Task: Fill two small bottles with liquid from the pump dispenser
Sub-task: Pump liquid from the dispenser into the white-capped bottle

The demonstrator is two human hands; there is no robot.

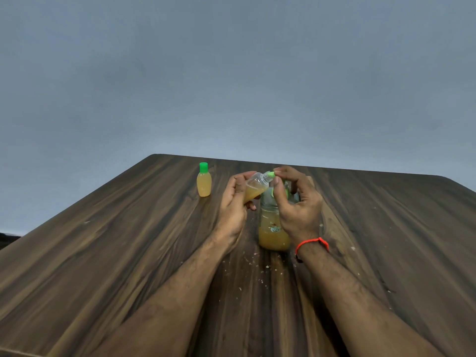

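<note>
My left hand (pixel 235 199) holds a small clear bottle (pixel 255 188) tilted to the right, partly full of yellow liquid. The green nozzle (pixel 271 173) of the pump dispenser (pixel 273 235) meets the bottle's open neck. My right hand (pixel 293 202) rests over the dispenser's pump head, fingers on the nozzle, hiding the top of the dispenser. The dispenser stands upright on the table, its lower part holding yellow-orange liquid. A second small bottle (pixel 204 182) with a green cap stands upright to the left, full of yellow liquid.
The dark wooden table (pixel 116 253) stretches wide on both sides, with its far edge just behind the bottles. Small white crumbs (pixel 253 264) lie scattered near the dispenser's base. A plain grey wall fills the background.
</note>
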